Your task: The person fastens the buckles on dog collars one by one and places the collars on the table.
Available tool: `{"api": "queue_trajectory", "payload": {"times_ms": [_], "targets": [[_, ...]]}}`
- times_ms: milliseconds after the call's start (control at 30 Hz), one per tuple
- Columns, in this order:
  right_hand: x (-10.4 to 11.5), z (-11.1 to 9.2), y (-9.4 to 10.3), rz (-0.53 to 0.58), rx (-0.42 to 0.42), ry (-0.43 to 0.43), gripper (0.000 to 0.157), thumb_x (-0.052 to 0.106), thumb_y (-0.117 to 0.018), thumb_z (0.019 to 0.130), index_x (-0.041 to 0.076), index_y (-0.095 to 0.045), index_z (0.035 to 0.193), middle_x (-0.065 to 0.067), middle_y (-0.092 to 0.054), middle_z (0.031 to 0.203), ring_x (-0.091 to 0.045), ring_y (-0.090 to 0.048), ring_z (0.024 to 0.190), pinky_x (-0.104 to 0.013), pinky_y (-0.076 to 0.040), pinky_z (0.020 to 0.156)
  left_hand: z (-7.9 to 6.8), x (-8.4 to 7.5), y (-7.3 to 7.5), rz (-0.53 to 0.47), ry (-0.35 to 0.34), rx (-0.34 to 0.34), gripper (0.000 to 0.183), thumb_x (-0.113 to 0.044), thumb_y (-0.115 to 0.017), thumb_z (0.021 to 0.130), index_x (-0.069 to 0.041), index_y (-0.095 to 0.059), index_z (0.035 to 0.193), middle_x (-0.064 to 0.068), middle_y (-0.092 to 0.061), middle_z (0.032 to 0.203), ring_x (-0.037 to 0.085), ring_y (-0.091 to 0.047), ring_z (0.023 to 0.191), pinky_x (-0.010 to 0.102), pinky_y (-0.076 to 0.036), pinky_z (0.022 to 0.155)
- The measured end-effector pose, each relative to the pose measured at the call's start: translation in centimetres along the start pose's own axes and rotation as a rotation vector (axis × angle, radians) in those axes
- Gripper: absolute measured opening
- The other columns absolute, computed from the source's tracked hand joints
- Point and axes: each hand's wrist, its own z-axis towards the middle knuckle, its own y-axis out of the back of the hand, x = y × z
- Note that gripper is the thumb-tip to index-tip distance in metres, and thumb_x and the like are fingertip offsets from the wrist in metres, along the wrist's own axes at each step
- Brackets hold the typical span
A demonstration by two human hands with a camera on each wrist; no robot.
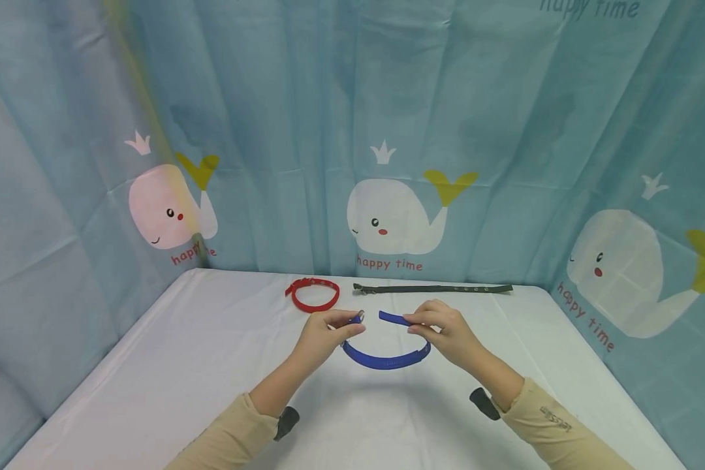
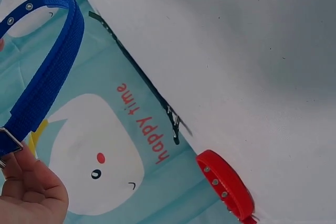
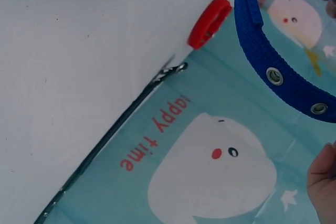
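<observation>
A blue pet collar point(image 1: 386, 362) hangs in a curved loop between both hands, above the white table. The left hand point(image 1: 323, 334) pinches its end with the metal buckle point(image 2: 11, 141) between thumb and fingers. In the right hand point(image 1: 443, 328), thumb and fingers grip the strap near its free tip point(image 1: 390, 317), which points left toward the buckle with a gap between them. Metal-ringed eyelets point(image 3: 274, 76) show along the strap in the right wrist view. There the right hand point(image 3: 323, 182) is only partly in frame.
On the table point(image 1: 170, 378), near its back edge, lies a red collar point(image 1: 316, 309) fastened in a ring. To its right a dark green collar point(image 1: 435, 288) is stretched out flat. A light blue curtain point(image 1: 305, 98) with printed whales stands around the back and sides.
</observation>
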Motion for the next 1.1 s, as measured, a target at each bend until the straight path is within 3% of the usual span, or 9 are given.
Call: {"api": "queue_trajectory", "payload": {"times_ms": [300,800,933,1100], "targets": [[0.2,0.1,-0.3,-0.006,0.013,0.061,0.028,-0.009,-0.078,0.071,-0.003,-0.074,0.097,-0.002,-0.064,0.084,-0.015,-0.055,0.079,-0.021,-0.048,0.062,-0.1,-0.2,-0.4,-0.013,-0.03,0.039,0.031,-0.021,-0.075,0.086,-0.007,-0.072,0.114,0.004,-0.07,0.099,0.019,-0.059,0.089,0.031,-0.052,0.073],[0.3,0.4,-0.8,0.034,0.018,0.147,0.03,-0.015,-0.076,0.069,-0.002,-0.073,0.096,-0.004,-0.063,0.083,-0.016,-0.054,0.076,-0.021,-0.047,0.062,-0.3,0.0,-0.7,-0.016,-0.15,0.11,0.03,-0.016,-0.067,0.092,-0.002,-0.069,0.118,0.006,-0.065,0.086,0.017,-0.051,0.079,0.028,-0.045,0.067],[0.4,0.5,-0.9,0.046,0.012,0.159,0.031,-0.015,-0.076,0.069,-0.002,-0.073,0.096,-0.005,-0.064,0.084,-0.017,-0.055,0.077,-0.02,-0.047,0.063,-0.4,-0.2,-0.9,-0.026,-0.152,0.115,0.031,-0.016,-0.066,0.093,-0.002,-0.068,0.12,0.006,-0.061,0.083,0.017,-0.05,0.079,0.029,-0.044,0.067],[0.4,0.4,-1.1,0.082,-0.006,0.145,0.029,-0.015,-0.077,0.069,-0.004,-0.071,0.096,-0.009,-0.065,0.085,-0.02,-0.056,0.077,-0.02,-0.048,0.062,-0.5,-0.3,-1.2,-0.031,-0.138,0.112,0.034,-0.018,-0.069,0.091,-0.005,-0.068,0.122,0.008,-0.07,0.092,0.018,-0.058,0.082,0.028,-0.046,0.066]]}}
